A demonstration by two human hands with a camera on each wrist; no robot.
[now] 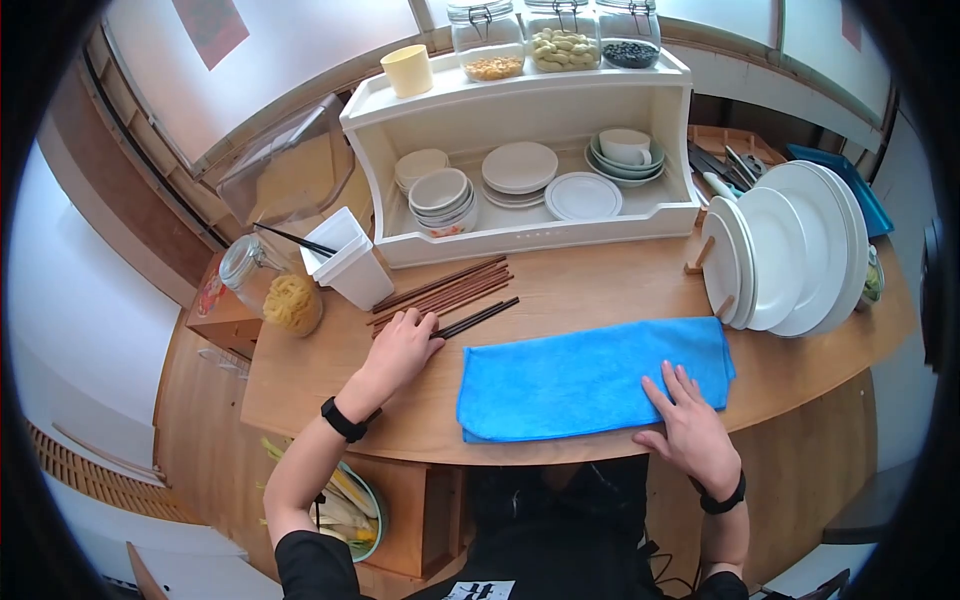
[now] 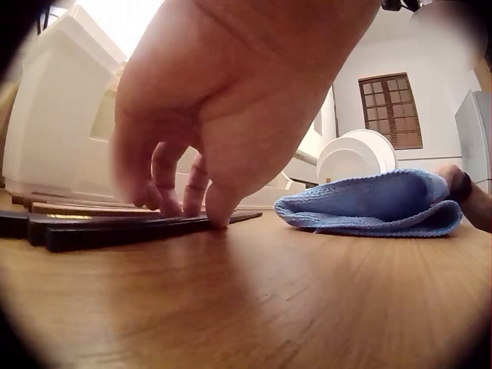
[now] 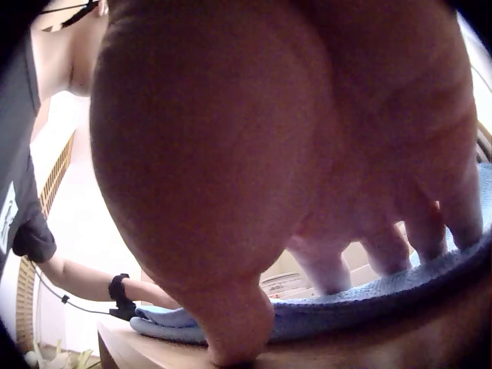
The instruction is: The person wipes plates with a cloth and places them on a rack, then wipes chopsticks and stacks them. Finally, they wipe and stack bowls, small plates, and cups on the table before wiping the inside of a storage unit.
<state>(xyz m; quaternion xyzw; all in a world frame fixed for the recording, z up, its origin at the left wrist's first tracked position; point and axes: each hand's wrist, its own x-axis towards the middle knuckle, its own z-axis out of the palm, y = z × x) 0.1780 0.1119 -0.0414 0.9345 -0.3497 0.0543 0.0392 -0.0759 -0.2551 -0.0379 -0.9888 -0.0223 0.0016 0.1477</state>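
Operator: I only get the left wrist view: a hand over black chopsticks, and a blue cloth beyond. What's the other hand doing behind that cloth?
Observer: The fingers of the right hand rest on top of the blue cloth.
Operator: Oh! And is anything above the chopsticks' level that I'm missing?
Observer: Yes, the head view shows three glass jars standing on top of the white shelf.
Operator: Anything lower than the tabletop?
Observer: A bowl of vegetables, on the person's left.
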